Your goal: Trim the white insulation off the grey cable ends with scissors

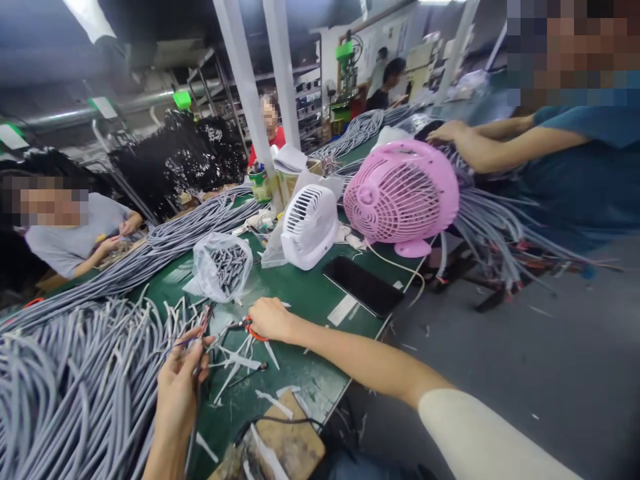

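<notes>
My left hand (pixel 181 373) is closed around the end of a grey cable (pixel 194 427), whose thin coloured wires (pixel 205 320) stick out past the fingers. My right hand (pixel 273 320) is wrapped round orange-handled pliers (pixel 256 330); their metal jaws point left, toward the wires. From here I cannot tell whether the jaws touch a wire. White scraps (pixel 240 360) lie on the green table under the pliers. A clear plastic bag (pixel 200 267) of small dark grey tubes (pixel 230 270) stands just beyond my hands.
Many grey cables (pixel 75 373) cover the left side. A white fan (pixel 311 227), a pink fan (pixel 400 193) and a black phone (pixel 364 285) occupy the table (pixel 320 393). A stained board (pixel 293 440) is near me. Co-workers sit at left and stand at right.
</notes>
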`<state>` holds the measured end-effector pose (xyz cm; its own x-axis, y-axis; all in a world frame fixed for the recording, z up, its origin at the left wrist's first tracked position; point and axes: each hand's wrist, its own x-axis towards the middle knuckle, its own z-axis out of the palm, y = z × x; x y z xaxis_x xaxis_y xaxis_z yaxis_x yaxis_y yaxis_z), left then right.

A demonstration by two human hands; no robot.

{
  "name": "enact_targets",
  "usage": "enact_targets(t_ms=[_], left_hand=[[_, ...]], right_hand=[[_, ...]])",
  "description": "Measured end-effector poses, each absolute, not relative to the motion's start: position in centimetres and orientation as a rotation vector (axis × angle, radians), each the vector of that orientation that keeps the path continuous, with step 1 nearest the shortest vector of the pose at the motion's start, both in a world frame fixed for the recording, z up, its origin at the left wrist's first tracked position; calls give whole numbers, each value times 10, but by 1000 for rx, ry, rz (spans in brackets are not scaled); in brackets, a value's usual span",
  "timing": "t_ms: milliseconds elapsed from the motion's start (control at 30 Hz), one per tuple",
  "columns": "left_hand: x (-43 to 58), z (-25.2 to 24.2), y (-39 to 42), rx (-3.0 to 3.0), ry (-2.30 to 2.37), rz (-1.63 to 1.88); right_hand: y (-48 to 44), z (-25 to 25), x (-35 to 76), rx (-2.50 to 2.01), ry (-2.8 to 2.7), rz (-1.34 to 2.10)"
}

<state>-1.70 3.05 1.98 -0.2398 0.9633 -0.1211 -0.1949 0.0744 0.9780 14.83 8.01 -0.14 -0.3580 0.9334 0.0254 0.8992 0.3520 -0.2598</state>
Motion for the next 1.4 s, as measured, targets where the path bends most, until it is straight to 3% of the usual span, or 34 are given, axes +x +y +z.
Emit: enact_targets(t_ms=[267, 467, 833, 1033, 1400], left_hand=[[-20, 16, 32, 952, 1328, 1347], [-23, 15, 32, 1044, 1321, 1328], [-23, 18, 29, 1126, 1317, 1328], [-23, 18, 29, 1130, 1322, 1333], [-19, 19, 25, 1165, 1305, 1312]], right_hand=[[90, 23, 175, -1669, -2028, 129], [107, 52, 267, -1525, -762, -329], [96, 72, 326, -2308, -1036, -365], [84, 76, 335, -2359, -1265, -579], [83, 78, 357, -2330, -1493, -623]])
